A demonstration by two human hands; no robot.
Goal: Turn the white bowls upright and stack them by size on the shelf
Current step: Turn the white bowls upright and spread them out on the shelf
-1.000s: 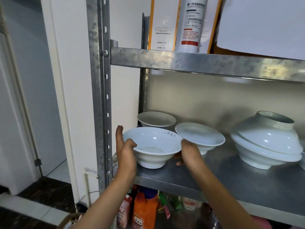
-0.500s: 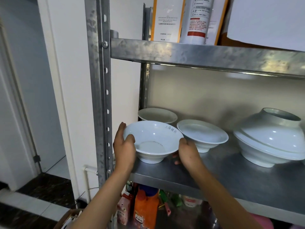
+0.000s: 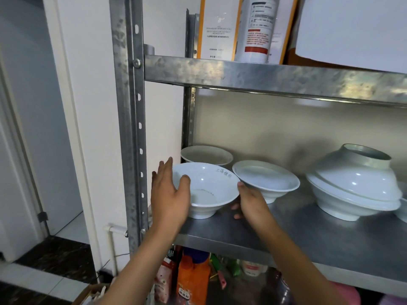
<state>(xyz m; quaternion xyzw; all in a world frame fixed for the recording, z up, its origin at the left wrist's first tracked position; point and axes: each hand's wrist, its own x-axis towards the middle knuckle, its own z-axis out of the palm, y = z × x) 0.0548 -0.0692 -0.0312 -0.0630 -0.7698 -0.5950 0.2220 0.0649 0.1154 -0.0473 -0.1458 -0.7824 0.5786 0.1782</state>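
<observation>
Both hands, left hand (image 3: 168,194) and right hand (image 3: 251,203), cup an upright bowl (image 3: 207,190); the neighbouring bowl (image 3: 266,179) risks a knock.

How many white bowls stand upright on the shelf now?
4, maybe more: the lettered bowl between the left hand and right hand; one behind it; one right of it; one under the inverted bowl. A partly cropped piece sits far right.

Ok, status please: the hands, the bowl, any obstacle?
Left hand open against lettered bowl. Right hand grips its right side. Bowl upright on shelf. Inverted bowl waits right.
</observation>
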